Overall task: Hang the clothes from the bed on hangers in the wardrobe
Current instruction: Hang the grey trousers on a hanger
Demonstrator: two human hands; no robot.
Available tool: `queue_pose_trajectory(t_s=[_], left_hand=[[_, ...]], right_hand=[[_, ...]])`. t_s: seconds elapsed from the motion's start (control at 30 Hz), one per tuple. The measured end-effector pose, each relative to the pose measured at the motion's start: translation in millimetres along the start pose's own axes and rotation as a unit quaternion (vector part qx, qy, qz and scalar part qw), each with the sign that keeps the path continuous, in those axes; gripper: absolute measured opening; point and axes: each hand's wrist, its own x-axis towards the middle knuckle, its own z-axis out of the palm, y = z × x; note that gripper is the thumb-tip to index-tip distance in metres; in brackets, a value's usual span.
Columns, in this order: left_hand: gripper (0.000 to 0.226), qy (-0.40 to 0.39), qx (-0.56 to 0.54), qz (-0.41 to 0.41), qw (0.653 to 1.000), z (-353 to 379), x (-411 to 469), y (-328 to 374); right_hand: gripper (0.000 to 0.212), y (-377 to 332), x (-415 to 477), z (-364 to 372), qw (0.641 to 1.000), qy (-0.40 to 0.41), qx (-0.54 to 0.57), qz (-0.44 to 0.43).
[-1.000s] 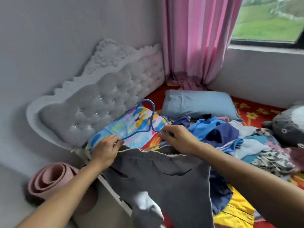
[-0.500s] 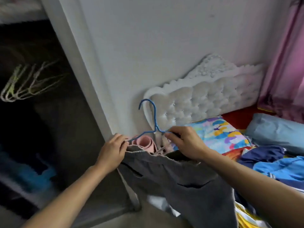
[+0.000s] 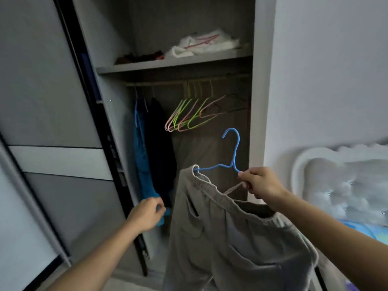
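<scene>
holding 1 hanger (image 3: 236, 148), 1 grey garment (image 3: 220, 238)

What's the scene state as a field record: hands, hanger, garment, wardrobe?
right hand: grips right shoulder of blue wire hanger
grey drawstring trousers: waistband looped over hanger's left end, rest sagging
left hand: apart from trousers, fingers curled by hem of hung blue garment; hold unclear
hanger hook: below wardrobe rail, not hooked on
rail: blue garment and dark garment left, empty green and pink wire hangers centre
shelf: folded white cloth
</scene>
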Motion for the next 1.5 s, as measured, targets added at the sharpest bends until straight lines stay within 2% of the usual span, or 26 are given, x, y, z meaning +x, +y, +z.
queue_pose_trajectory(t_s=[0.2, 0.3, 0.37, 0.5, 0.6, 0.7, 0.87, 1.03, 1.13, 1.3, 1.4, 1.5], left_hand=[[0.01, -0.026, -0.006, -0.072, 0.997, -20, 67, -59], [0.012, -0.042, -0.003, -0.094, 0.995, -37, 103, -82], [0.014, -0.026, -0.006, -0.114, 0.993, -46, 123, -97], [0.018, -0.037, 0.003, -0.129, 0.991, -53, 148, -123], [0.018, -0.046, 0.01, -0.128, 0.991, -66, 171, -145], [0.02, -0.042, 0.013, -0.117, 0.992, -80, 203, -171], [0.01, -0.028, 0.013, -0.039, 0.999, -105, 273, -199], [0.022, -0.024, 0.011, 0.025, 0.999, -125, 348, -229], [0.033, 0.006, 0.02, 0.059, 0.998, -137, 385, -233], [0.03, 0.055, -0.009, 0.102, 0.993, -143, 425, -234], [0.03, 0.101, -0.009, 0.109, 0.989, -145, 440, -235], [0.03, 0.129, -0.018, 0.101, 0.986, -149, 452, -237]], right_hand=[[0.021, -41, 96, 80, 0.983, -0.101, 0.136, 0.069], [0.018, -65, 141, 122, 0.948, -0.16, 0.25, 0.113], [0.022, -80, 169, 149, 0.923, -0.186, 0.306, 0.14], [0.03, -105, 209, 197, 0.896, -0.21, 0.351, 0.173], [0.031, -121, 240, 230, 0.887, -0.207, 0.368, 0.187], [0.018, -138, 279, 261, 0.885, -0.174, 0.395, 0.172], [0.02, -178, 350, 294, 0.882, -0.117, 0.442, 0.116], [0.027, -222, 415, 312, 0.916, -0.03, 0.396, 0.056], [0.029, -239, 453, 315, 0.938, 0.032, 0.344, 0.029], [0.024, -239, 515, 324, 0.962, 0.106, 0.249, 0.03], [0.025, -221, 544, 339, 0.976, 0.12, 0.18, 0.041], [0.024, -196, 559, 354, 0.982, 0.101, 0.153, 0.052]])
